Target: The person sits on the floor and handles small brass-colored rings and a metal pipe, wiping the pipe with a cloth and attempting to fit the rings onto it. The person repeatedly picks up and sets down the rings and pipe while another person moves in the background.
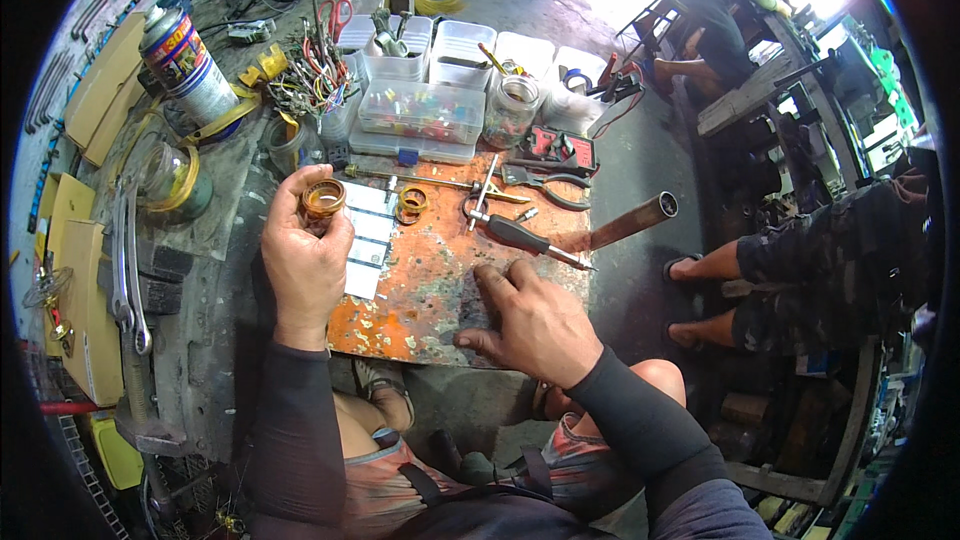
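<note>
My left hand [308, 265] is closed on an amber-brown ring [323, 198], pinched between thumb and fingers with its round opening facing up. It looks like a greasy bearing, but I cannot make out its exact kind. A second, similar ring [411, 203] stands on the orange, paint-worn board [425, 285], beside a white printed sheet [367, 245]. Near the board's front right, my right hand [535, 325] is palm down, thumb apart and fingers loosely bent, with nothing visible in it. Beyond it lie a black-handled soldering iron [520, 235], a metal T-handled tool [484, 190] and pliers [545, 185].
Clear boxes of small coloured parts [420, 115], white bins [460, 52] and a glass jar [513, 105] line the board's far side. A spray can [190, 60] and wrenches [130, 270] lie left. A metal pipe [635, 220] juts out right. Two people are at the right.
</note>
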A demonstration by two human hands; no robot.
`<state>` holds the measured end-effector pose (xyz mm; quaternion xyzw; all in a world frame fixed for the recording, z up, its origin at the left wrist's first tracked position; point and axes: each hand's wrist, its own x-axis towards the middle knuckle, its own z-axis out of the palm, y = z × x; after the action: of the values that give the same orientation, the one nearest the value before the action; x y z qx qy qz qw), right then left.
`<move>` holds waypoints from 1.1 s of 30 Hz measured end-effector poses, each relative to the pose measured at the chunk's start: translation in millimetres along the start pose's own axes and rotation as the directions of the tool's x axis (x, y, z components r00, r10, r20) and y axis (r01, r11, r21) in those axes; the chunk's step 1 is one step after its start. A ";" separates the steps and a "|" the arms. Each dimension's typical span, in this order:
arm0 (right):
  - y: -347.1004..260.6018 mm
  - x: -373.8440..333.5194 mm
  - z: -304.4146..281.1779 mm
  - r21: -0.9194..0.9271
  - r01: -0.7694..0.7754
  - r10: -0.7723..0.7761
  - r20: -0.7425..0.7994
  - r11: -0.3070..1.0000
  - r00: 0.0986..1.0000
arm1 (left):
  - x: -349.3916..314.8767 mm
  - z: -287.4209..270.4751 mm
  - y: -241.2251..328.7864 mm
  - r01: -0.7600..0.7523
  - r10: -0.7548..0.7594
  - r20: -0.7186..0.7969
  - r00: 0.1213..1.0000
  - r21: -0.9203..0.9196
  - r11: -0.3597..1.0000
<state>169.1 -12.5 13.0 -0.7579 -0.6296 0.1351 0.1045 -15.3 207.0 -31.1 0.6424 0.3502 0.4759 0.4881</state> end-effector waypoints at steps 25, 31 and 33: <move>-10.3 6.5 7.1 -0.017 0.022 -0.021 0.034 1.000 0.999 | 0.0 -0.4 2.0 -0.025 0.025 0.013 1.000 0.047 0.999; -9.1 4.7 0.6 -0.040 -0.039 0.038 -0.006 0.998 0.999 | 0.4 -0.7 1.9 -0.030 0.029 0.013 1.000 0.050 0.998; -10.9 4.0 -1.8 -0.036 -0.043 0.044 0.023 0.998 0.999 | 0.4 -2.2 2.0 0.000 -0.001 0.030 1.000 0.050 0.999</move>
<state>160.2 -6.5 18.0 -0.7715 -0.6165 0.1350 0.0807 -17.3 207.4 -28.8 0.6613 0.3547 0.4572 0.4773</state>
